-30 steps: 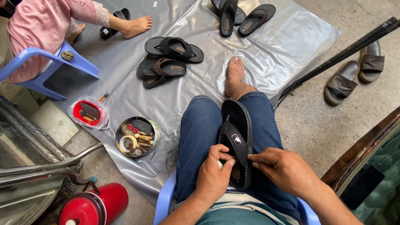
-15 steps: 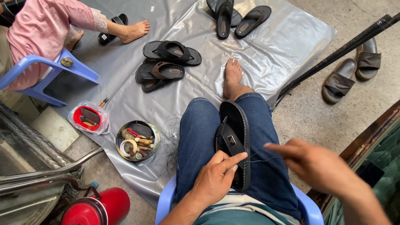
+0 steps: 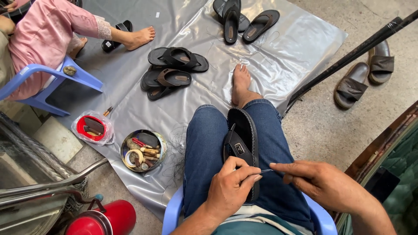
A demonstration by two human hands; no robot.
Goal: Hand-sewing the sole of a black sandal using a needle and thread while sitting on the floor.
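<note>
You had the black flat sandal with its broad strap [image 3: 242, 138] lying lengthwise on your lap, between your jeans-clad thighs, toe end pointing away from you. Your left hand [image 3: 230, 188] rested on the sandal's near end, fingers curled and pinched shut on a thin needle [image 3: 266, 171], and your right hand [image 3: 320, 182] sat just right of the sandal with its fingertips closed on the same needle's other end, so the two hands met at that one fine point. Whether a thread trailed from it, the view was too small to tell. Going by the pale line along the sandal's right rim, some edge stitching looked done, though how much remained I could not judge, since your hands covered the near end. Ahead and left of the sandal, a pile of dark strapped sandals [image 3: 174, 72] lay on the grey plastic sheet [image 3: 278, 56], and three more [image 3: 244, 19] lay farther ahead. Left of the sandal stood a round tin of small tools [image 3: 143, 150], just beside a loose tangle of dark thread [image 3: 176, 148] on the sheet.
</note>
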